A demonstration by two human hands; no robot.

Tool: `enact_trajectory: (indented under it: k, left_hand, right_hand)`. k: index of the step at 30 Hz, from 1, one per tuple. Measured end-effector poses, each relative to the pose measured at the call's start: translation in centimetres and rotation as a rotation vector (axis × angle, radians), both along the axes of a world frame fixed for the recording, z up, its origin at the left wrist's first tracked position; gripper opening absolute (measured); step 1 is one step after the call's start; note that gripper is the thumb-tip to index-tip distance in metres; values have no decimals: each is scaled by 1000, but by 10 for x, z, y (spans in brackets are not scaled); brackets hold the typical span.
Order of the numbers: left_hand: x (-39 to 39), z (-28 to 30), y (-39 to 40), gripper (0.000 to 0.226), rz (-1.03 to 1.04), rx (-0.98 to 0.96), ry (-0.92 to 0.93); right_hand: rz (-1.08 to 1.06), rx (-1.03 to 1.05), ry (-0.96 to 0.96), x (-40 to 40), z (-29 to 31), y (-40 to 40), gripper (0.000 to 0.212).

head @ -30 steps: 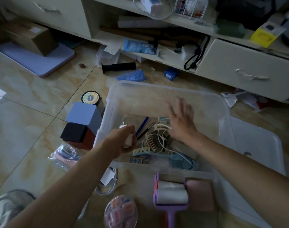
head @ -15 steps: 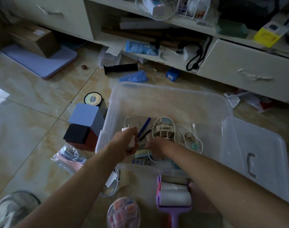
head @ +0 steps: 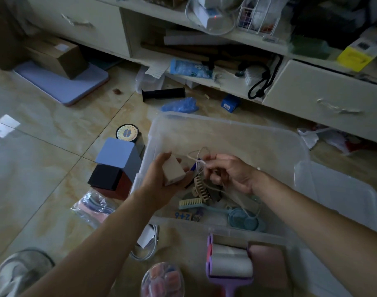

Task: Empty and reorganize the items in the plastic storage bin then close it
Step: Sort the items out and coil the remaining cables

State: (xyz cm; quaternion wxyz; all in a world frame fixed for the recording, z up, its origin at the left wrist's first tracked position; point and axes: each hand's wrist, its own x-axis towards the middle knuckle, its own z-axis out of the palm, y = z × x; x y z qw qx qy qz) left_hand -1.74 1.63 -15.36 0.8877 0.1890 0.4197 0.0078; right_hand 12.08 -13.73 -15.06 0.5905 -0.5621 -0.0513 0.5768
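Note:
The clear plastic storage bin stands open on the floor in the middle of the head view. My left hand holds a white charger block over the bin's left side. My right hand pinches the end of a white cable just right of the block; the cable trails down into the bin. Below the hands lie a beige hair claw, a small brush and a blue round case. The bin's clear lid lies to the right.
Left of the bin stand a blue box, a black and red box and a round tin. A purple lint roller, a pink pad, a coiled cable and a clear dish lie near me. Shelves and drawers line the back.
Both hands rose from the bin's contents. My right hand lifted the white cable's end up beside the charger block, which my left hand turned and raised.

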Motion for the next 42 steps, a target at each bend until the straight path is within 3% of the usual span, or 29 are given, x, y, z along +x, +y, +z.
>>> enact_trajectory:
  k: [2, 6, 11, 14, 18, 22, 27, 31, 34, 42]
  left_hand:
    - [1, -1, -1, 31, 7, -30, -44]
    - [2, -6, -5, 32, -44, 26, 2]
    - [3, -7, -6, 30, 32, 12, -52]
    - [5, -4, -7, 27, 43, 109, -24]
    - [6, -1, -7, 22, 127, 128, 24]
    - [6, 1, -9, 20, 103, 158, 36]
    - [6, 2, -11, 22, 88, 295, 63]
    - [7, 7, -14, 14, 81, 244, 63]
    - [8, 5, -12, 14, 85, 221, 113]
    - [6, -6, -8, 18, 84, 182, 173]
  right_hand:
    - [116, -39, -25, -4, -5, -2, 17]
    - [241, -288, -346, -10, -14, 4, 33]
    - [375, -499, -249, -11, 3, 9, 36]
    - [341, -593, -393, -3, 7, 11, 29]
    - [50, -455, -261, 13, 0, 9, 19]
    - [133, -449, -336, 11, 7, 6, 23]
    - [171, -176, -342, 2, 15, 11, 23]
    - [163, -89, -499, -11, 14, 17, 31]
    - [74, -45, -631, -11, 10, 20, 21]
    - [99, -71, -1036, -10, 2, 15, 6]
